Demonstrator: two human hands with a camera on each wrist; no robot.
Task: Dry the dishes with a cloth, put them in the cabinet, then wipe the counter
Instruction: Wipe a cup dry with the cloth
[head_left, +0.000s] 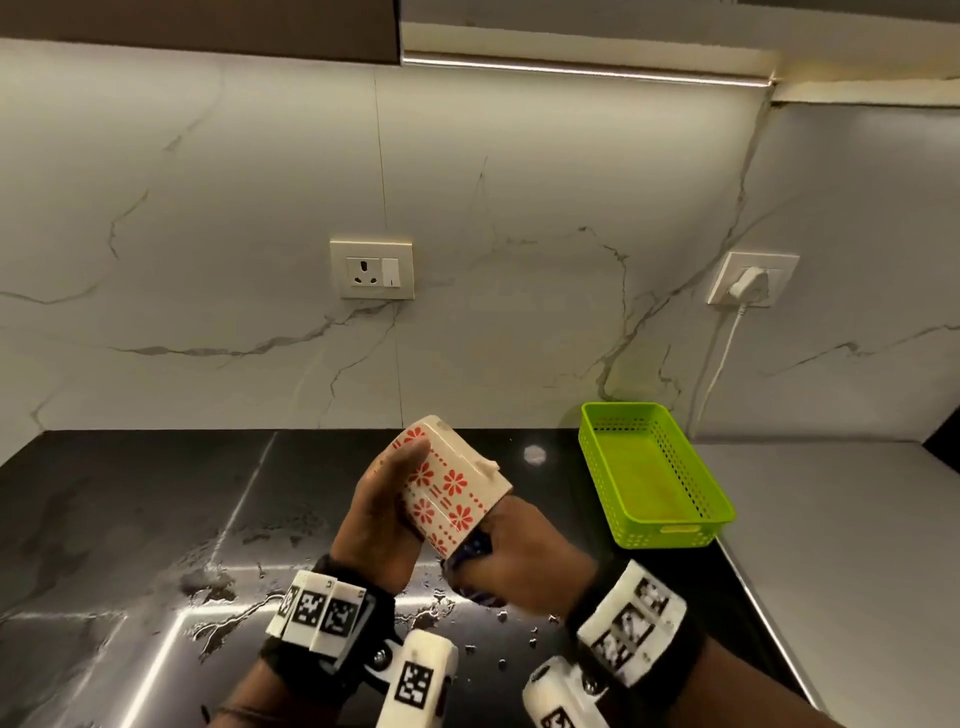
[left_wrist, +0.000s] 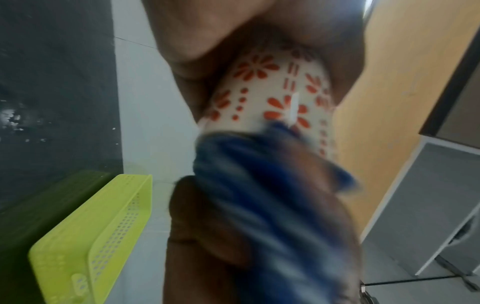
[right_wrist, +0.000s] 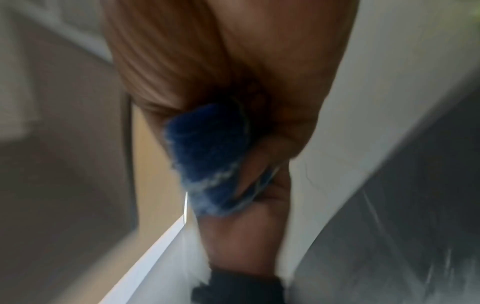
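A cream cup (head_left: 451, 483) with red flower prints is held tilted above the black counter (head_left: 130, 519), its base pointing up and away from me. My left hand (head_left: 384, 514) grips its side, thumb up near the base. My right hand (head_left: 519, 561) holds a blue cloth (head_left: 470, 551) bunched at the cup's mouth, fingers pushed inside with it. In the left wrist view the cup (left_wrist: 275, 96) sits just above the blue cloth (left_wrist: 259, 195). The right wrist view is blurred and shows the cloth (right_wrist: 213, 156) in the curled fingers.
An empty lime-green perforated basket (head_left: 649, 473) stands on the counter at the right, near the wall. Water drops and smears (head_left: 218, 587) lie on the counter below my hands. A plugged-in white cable (head_left: 722, 343) hangs behind the basket. A grey surface (head_left: 841, 519) adjoins on the right.
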